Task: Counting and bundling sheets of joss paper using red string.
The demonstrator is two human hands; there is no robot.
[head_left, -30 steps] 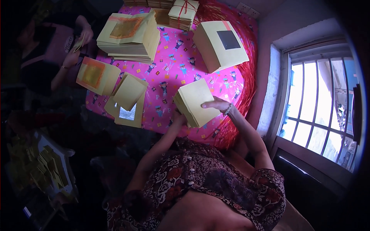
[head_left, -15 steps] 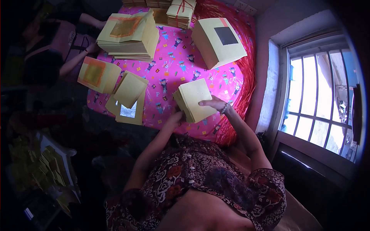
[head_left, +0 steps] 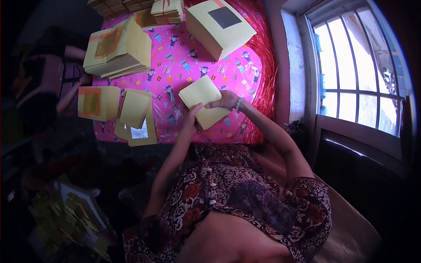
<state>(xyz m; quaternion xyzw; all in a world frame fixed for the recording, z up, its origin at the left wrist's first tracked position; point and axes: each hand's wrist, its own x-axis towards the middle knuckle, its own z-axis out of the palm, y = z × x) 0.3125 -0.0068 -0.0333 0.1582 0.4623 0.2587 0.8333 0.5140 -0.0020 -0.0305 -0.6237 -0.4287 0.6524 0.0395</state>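
A stack of pale yellow paper sheets [head_left: 201, 100] lies on a pink patterned cloth [head_left: 184, 65] in front of me. My left hand [head_left: 191, 118] grips its near edge from below. My right hand [head_left: 224, 101], with a bead bracelet at the wrist, presses on the stack's right side from above. Both hands hold the stack together.
More yellow paper stacks lie around: a big one with an orange patch [head_left: 118, 48] at the left, one with a dark square [head_left: 219, 26] at the top, smaller piles [head_left: 136, 116] at the cloth's near left edge. Another person [head_left: 48, 83] sits at the left. A barred window [head_left: 355, 74] is on the right.
The view has shifted a little. My left hand has slid up onto the stack's near edge, and my right hand stays on its right side.
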